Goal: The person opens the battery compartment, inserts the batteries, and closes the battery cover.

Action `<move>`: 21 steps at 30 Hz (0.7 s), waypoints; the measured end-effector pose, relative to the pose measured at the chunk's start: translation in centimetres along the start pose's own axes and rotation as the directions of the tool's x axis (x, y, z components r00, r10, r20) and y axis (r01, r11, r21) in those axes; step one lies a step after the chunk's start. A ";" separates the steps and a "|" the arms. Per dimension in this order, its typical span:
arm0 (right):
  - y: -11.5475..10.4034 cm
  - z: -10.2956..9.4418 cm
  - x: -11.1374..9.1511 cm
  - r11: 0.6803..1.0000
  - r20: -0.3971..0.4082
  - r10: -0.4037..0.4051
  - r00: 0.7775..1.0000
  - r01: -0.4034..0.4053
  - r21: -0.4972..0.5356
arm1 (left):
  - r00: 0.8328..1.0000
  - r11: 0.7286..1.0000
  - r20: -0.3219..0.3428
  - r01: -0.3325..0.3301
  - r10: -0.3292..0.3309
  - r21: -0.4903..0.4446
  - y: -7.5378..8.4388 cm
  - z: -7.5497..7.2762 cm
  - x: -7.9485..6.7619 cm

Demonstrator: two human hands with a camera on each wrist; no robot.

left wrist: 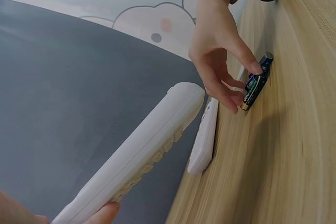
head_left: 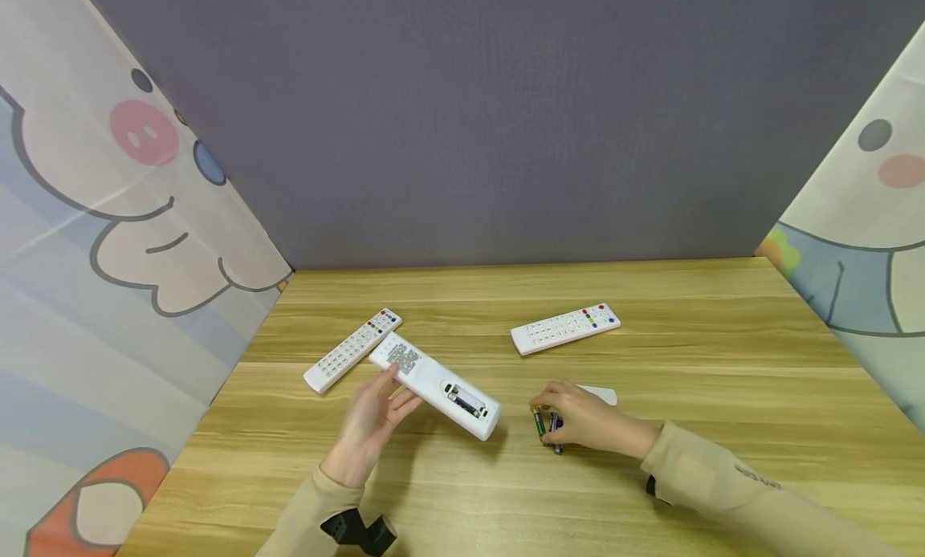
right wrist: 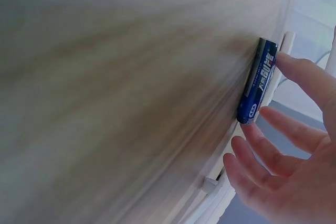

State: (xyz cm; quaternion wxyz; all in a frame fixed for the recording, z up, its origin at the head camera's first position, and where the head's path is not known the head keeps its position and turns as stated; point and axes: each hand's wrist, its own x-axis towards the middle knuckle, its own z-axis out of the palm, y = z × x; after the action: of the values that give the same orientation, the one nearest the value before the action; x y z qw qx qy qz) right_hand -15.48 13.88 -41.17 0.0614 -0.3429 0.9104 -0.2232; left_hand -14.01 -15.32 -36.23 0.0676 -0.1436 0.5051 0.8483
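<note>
My left hand [head_left: 372,424] grips a white remote control [head_left: 426,376] by its far-left end, raised above the table with its back facing up. Its battery compartment [head_left: 468,396] is uncovered, with one dark battery inside along the near side. At the middle right, my right hand [head_left: 588,419] pinches a black-and-green battery [head_left: 539,423] by its two ends, between thumb and fingertip, low over the wood. Right beside it is a blue battery [right wrist: 257,82], which hides the green one in the right wrist view.
Two more white remotes lie buttons up: one remote [head_left: 352,350] at the left, another remote [head_left: 566,329] at the back. A white battery cover [head_left: 601,395] lies behind my right hand. The wooden table [head_left: 686,332] ends at a grey partition [head_left: 491,124].
</note>
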 end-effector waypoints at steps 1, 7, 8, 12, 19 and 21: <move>0.0 0.0 0.0 1.000 0.002 0.002 1.000 -0.002 0.001 | 1.000 1.000 0.000 0.000 0.000 -0.003 0.0 0.0 0.0; 0.0 0.1 0.2 1.000 0.002 -0.002 1.000 0.002 -0.002 | 1.000 1.000 -0.002 0.012 -0.012 -0.012 0.0 0.0 0.1; 0.1 0.1 0.2 1.000 0.002 -0.001 1.000 0.001 -0.003 | 1.000 1.000 -0.003 0.013 -0.013 -0.011 0.0 0.0 0.1; 0.1 0.2 0.2 1.000 0.002 0.000 1.000 0.000 -0.002 | 1.000 1.000 -0.003 0.016 -0.016 -0.004 -0.1 0.0 0.1; 0.2 0.2 0.3 1.000 0.005 -0.003 1.000 0.003 0.000 | 1.000 1.000 -0.007 0.020 -0.020 0.006 -0.2 0.1 0.1; 0.2 0.2 0.3 1.000 0.007 0.000 1.000 -0.001 0.016 | 1.000 1.000 -0.008 0.023 -0.023 0.004 -0.2 0.1 0.1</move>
State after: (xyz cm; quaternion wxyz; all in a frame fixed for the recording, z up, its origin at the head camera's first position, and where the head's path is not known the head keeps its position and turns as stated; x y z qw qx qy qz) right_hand -15.79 13.73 -41.42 0.0672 -0.3429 0.9085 -0.2293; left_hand -14.05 -15.17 -36.42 0.0755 -0.1525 0.5053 0.8460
